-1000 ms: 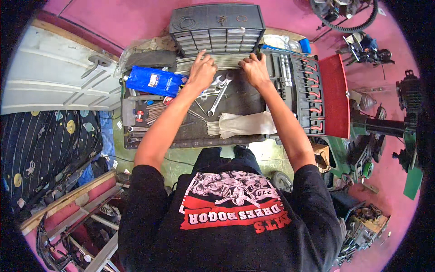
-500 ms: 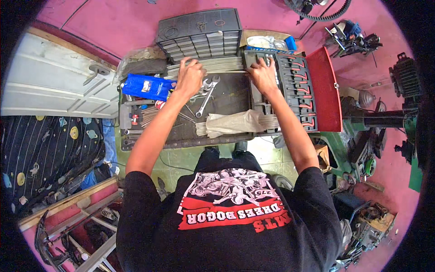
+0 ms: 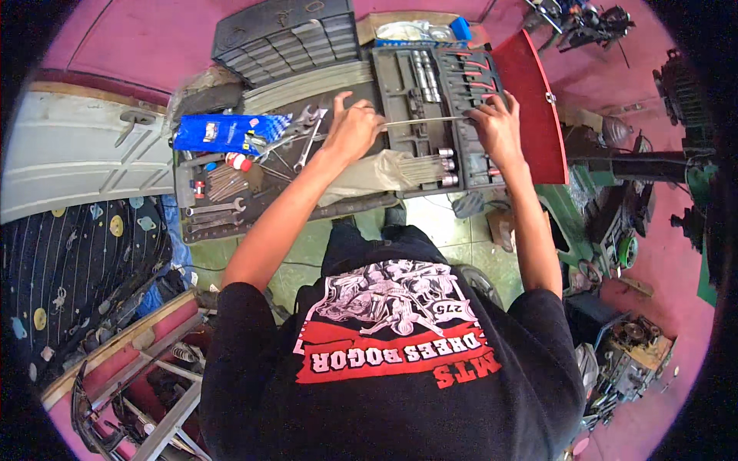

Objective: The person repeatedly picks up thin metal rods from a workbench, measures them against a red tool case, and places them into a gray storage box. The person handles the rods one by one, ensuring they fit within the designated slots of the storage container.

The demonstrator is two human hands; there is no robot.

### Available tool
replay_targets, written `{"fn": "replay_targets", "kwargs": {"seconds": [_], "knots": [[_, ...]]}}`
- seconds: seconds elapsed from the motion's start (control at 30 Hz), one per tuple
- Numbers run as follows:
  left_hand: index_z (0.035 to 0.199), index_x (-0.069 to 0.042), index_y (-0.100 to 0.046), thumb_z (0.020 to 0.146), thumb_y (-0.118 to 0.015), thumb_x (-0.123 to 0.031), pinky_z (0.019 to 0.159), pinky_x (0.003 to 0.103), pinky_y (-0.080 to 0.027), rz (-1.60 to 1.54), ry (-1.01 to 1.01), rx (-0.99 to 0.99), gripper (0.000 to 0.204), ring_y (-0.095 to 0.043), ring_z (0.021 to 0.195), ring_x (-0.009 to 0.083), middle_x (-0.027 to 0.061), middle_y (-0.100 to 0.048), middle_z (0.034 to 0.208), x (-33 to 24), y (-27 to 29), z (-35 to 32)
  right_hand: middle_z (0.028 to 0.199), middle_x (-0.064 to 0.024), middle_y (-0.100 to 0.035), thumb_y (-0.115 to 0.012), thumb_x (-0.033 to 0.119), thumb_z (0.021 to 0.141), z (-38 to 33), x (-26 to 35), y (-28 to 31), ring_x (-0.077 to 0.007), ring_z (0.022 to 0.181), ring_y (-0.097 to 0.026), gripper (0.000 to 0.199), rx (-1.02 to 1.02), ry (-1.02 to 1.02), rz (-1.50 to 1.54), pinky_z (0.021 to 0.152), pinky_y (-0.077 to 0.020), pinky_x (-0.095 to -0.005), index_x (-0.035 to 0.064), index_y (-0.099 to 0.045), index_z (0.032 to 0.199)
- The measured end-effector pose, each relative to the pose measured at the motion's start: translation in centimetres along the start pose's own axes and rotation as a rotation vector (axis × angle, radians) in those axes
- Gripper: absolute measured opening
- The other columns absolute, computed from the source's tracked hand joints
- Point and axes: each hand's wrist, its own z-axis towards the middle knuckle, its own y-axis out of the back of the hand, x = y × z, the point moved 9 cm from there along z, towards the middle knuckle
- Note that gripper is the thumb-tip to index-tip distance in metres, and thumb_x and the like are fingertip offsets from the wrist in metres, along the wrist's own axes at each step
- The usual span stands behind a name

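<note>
A thin metal rod (image 3: pixel 425 121) lies level across the upper middle of the frame, held at both ends above an open tool case (image 3: pixel 430 115). The left hand (image 3: pixel 355 129) has its fingers closed around the rod's left end; the right hand (image 3: pixel 496 127) pinches the right end, fingers curled on it near the case's right edge. The case is dark grey, with rows of sockets and red-handled tools set in its slots, and its red lid (image 3: pixel 530 107) stands open to the right. Just below the rod, a beige cloth (image 3: pixel 377 173) lies partly over the case's lower left corner. To the left of the left hand, several loose wrenches (image 3: pixel 296 138) are heaped on the dark work surface (image 3: pixel 254 207), beside a blue package (image 3: pixel 227 132). Further down at the left, two more spanners (image 3: pixel 215 215) lie side by side. A grey drawer cabinet (image 3: pixel 284 31) lies at the top of the frame, above the surface.
</note>
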Motion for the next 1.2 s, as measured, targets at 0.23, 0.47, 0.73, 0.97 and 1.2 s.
{"fn": "replay_targets", "kwargs": {"seconds": [0.23,0.47,0.73,0.97,1.2], "knots": [[0.092,-0.014,-0.079,0.086,-0.072,-0.019,0.106,0.062,-0.024,-0.135,-0.056,-0.025,0.010,-0.063,0.114,0.0179,0.0029,-0.074,0.096,-6.6,-3.5,1.5,0.076,-0.0027,-0.061,-0.073,0.010,0.075,-5.5,-3.1,6.3,-0.0253,0.093,-0.059,0.019,-0.026,-0.010,0.036,0.112,-0.0352,-0.0511,0.0147,-0.073,0.093],[0.110,-0.018,-0.073,0.081,-0.074,-0.011,0.103,0.059,-0.025,-0.291,-0.193,-0.143,0.030,-0.061,0.112,0.0155,0.0011,-0.073,0.099,-11.9,-4.1,1.8,0.079,-0.0028,-0.064,-0.071,0.006,0.076,-10.1,-6.0,8.6,-0.0260,0.100,-0.060,0.021,0.033,-0.112,-0.008,0.114,-0.0338,-0.0493,0.0141,-0.077,0.095],[0.094,-0.020,-0.077,0.076,-0.077,-0.006,0.102,0.059,-0.023,-0.359,-0.241,-0.274,0.023,-0.062,0.115,0.0173,-0.0033,-0.073,0.088,-14.4,-3.8,2.2,0.082,-0.0045,-0.066,-0.067,0.001,0.075,-12.4,-7.7,10.1,-0.0269,0.101,-0.061,0.019,0.041,-0.139,-0.027,0.115,-0.0341,-0.0498,0.0101,-0.074,0.090],[0.093,-0.021,-0.077,0.078,-0.076,-0.008,0.103,0.066,-0.019,-0.362,-0.235,-0.295,0.020,-0.061,0.123,0.0200,-0.0051,-0.073,0.086,-16.4,-4.6,3.0,0.083,-0.0050,-0.065,-0.064,-0.002,0.073,-12.9,-8.2,12.2,-0.0268,0.102,-0.062,0.023,-0.028,-0.126,-0.038,0.119,-0.0311,-0.0545,0.0124,-0.074,0.089],[0.094,-0.020,-0.077,0.079,-0.074,-0.007,0.101,0.067,-0.021,-0.369,-0.234,-0.285,0.021,-0.059,0.124,0.0198,-0.0047,-0.072,0.088,-17.4,-6.0,3.2,0.087,-0.0037,-0.069,-0.066,0.001,0.074,-13.3,-8.7,12.1,-0.0283,0.111,-0.061,0.019,0.020,-0.164,-0.135,0.121,-0.0266,-0.0542,0.0115,-0.074,0.088]]}}
